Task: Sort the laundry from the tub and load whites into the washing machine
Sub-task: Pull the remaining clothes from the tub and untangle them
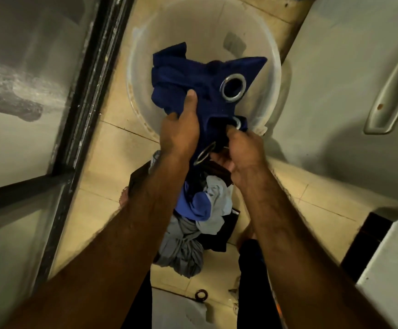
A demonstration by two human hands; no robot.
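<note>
Right: washing machine [336, 74] beside round tub [274, 67] on tiled floor [112, 148]. Below tub, clothes heap [193, 224]. Over tub, blue curtain [181, 79] with metal rings, gripped tight by left hand [181, 131] and right hand [243, 150], thumbs forward.

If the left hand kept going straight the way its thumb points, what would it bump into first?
Probably more of the blue curtain that the left hand already grips, then the tub wall beyond it. Depth is hard to judge from above.
</note>
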